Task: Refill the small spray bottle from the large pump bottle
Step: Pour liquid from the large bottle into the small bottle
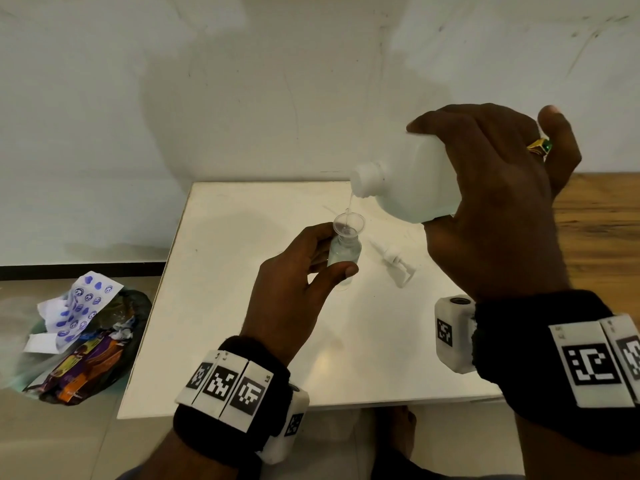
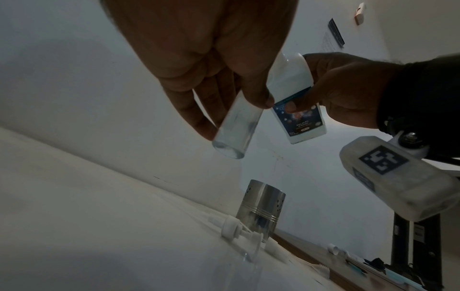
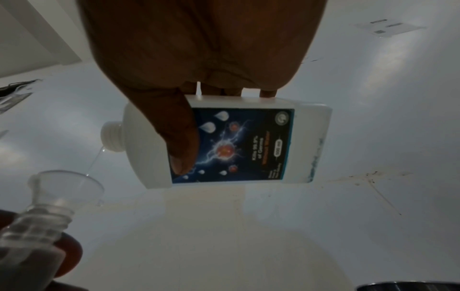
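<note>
Head view: the right hand [image 1: 491, 199] wraps the large pump bottle [image 1: 412, 181], tipped with its open neck at about 9 o'clock, and a thin stream [image 1: 349, 206] falls into the clear funnel [image 1: 348, 225] seated in the small spray bottle [image 1: 343, 254]. The left hand [image 1: 298, 271] pinches that bottle between thumb and fingers above the white table [image 1: 242, 306]; the removed pump head [image 1: 394, 261] lies on the table at 3 o'clock of it. I'd keep the tilt shallow so the stream stays thin and central

Left wrist view: the small bottle's base hangs clear of the table, with the steel shaker [image 2: 261, 206] below; holding it plumb would steady the funnel

Right wrist view: thumb across the label [image 3: 239, 145], stream landing near the funnel's rim, so I'd shift the neck slightly toward 7 o'clock and watch the level
</note>
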